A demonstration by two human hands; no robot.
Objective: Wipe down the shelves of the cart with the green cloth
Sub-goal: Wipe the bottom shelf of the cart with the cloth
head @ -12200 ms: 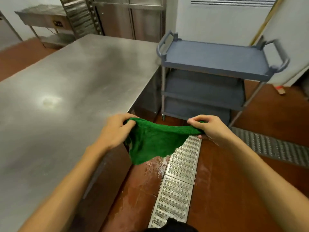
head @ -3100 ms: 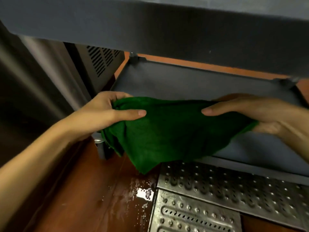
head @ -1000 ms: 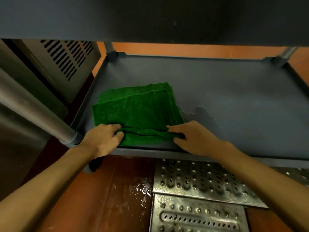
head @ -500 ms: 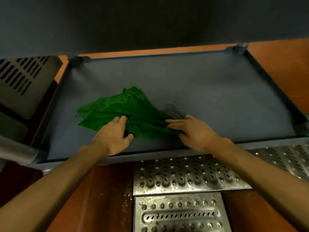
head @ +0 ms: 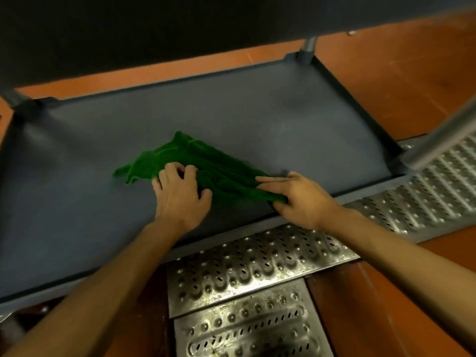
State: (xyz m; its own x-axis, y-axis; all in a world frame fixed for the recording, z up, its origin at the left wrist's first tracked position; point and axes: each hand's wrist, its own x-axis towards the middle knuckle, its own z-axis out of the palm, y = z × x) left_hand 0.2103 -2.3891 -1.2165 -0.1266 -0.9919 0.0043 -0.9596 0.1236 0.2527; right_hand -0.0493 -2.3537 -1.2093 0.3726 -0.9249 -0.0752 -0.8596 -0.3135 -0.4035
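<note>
- Currently, the cart's lower shelf (head: pixel 257 112) fills most of the view. It is a dark grey tray with a raised rim, seen beneath the underside of the upper shelf (head: pixel 154 27).
- A perforated metal floor grate (head: pixel 244 264) runs along the near rim of the lower shelf, set into an orange floor (head: pixel 386 73).
- The green cloth (head: pixel 206 161) lies on the lower shelf, left of centre and toward the near rim. It is bunched into long folds that run from far-left to near-right.
- Handling, as a judgement: the cloth looks like soft, light terry with no stiffness, and it is not fragile. It is likely to crumple ahead of a push rather than slide flat. Grip it at the bunched middle or at one end, and use flat downward pressure to keep it spread on the shelf.
- The left hand (head: pixel 180 194) sits on the middle of the cloth. Its fingers (head: pixel 171 172) are curled into the folds, and the thumb is spread out to the right.
- The right hand (head: pixel 301 199) takes the near-right end. Its fingers (head: pixel 273 180) lie straight and pressed together on top of the cloth with the thumb beneath, so that end appears to be pinched between them.
- The far-left tail of the cloth projects free beyond the left fingertips. The stretch between the two hands is uncovered.
</note>
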